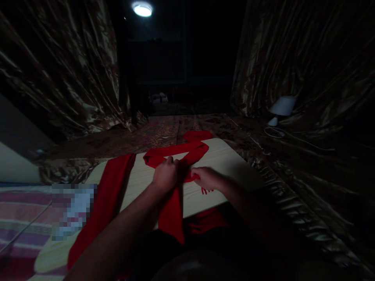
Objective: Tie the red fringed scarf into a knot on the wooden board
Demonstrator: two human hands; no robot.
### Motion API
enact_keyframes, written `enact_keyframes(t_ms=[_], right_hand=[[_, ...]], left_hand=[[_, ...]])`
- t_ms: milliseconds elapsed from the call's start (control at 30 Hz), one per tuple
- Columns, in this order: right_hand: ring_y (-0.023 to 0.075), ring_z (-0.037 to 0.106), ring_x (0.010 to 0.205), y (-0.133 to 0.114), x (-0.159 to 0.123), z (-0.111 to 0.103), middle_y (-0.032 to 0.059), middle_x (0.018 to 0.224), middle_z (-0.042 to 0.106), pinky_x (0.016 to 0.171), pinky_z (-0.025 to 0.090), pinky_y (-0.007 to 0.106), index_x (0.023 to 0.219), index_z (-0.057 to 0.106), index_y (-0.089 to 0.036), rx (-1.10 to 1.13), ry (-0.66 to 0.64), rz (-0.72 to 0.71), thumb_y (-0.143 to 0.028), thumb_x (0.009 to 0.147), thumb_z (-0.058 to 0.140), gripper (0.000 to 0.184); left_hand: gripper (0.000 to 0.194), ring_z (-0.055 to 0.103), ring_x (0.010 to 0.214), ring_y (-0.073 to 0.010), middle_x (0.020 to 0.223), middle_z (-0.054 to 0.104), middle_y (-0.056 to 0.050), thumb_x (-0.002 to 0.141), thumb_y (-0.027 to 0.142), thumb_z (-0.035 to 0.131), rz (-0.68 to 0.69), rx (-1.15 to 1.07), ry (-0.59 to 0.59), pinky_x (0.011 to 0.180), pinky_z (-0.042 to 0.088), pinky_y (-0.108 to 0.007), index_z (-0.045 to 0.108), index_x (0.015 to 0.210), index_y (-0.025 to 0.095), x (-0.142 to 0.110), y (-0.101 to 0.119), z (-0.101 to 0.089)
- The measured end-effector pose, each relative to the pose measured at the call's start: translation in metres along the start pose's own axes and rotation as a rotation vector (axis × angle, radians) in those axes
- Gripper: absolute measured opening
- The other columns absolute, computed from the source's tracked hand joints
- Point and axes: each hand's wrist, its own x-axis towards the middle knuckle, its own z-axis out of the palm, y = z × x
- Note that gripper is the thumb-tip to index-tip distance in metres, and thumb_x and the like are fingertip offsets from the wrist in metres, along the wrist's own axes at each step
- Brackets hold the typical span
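A long red scarf (171, 214) with a fringed end lies looped across a pale wood-grain board (228, 160). My left hand (166, 173) is closed around the scarf near the middle of the board, where two lengths cross. Just to its right, my right hand (203, 177) pinches another part of the scarf, and red fringe strands hang below it. Beyond both hands the scarf forms a loop on the board. One length drapes over the near edge, below my left hand. In the dim light the exact finger positions are partly hidden.
A wide red fabric strip (113, 191) crosses the board's left side, and more red cloth (197, 135) lies at its far edge. Striped bedding (23, 222) is at left. A white lamp (283, 106) with a cord stands at right, near patterned curtains (88, 70).
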Motion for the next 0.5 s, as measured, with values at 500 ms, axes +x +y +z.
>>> enact_keyframes(t_ms=[500], right_hand=[[0.0106, 0.054, 0.061, 0.018, 0.012, 0.002, -0.0031, 0.075, 0.066, 0.057, 0.035, 0.021, 0.088, 0.068, -0.024, 0.290, 0.099, 0.167, -0.017, 0.074, 0.068, 0.016]], left_hand=[[0.047, 0.065, 0.092, -0.0251, 0.104, 0.069, -0.012, 0.088, 0.055, 0.053, 0.080, -0.331, -0.074, 0.077, 0.049, -0.032, 0.067, 0.117, 0.021, -0.011, -0.013, 0.025]])
